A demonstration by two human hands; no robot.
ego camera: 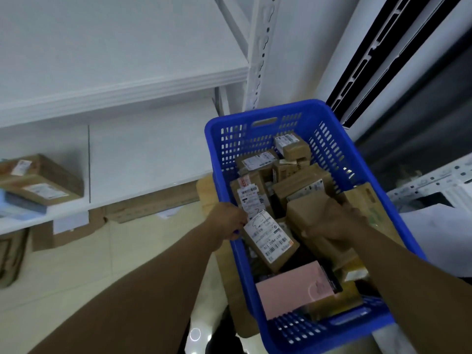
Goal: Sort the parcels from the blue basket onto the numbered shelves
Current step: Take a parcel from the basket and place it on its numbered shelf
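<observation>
A blue basket (332, 139) full of several brown cardboard parcels stands at the right. My left hand (227, 221) grips the basket's left rim, beside a labelled parcel (270, 241). My right hand (334, 221) reaches into the basket and lies on a brown parcel (304, 210), fingers curled over its far edge. A pink parcel (291, 287) lies at the near end. White shelves (122, 90) stand to the left.
Two stacked cardboard boxes (43, 180) and a blue packet (23, 204) sit on the lower shelf at far left. More cartons (150, 205) lie on the floor under that shelf. A second rack (431, 182) stands at the right behind the basket.
</observation>
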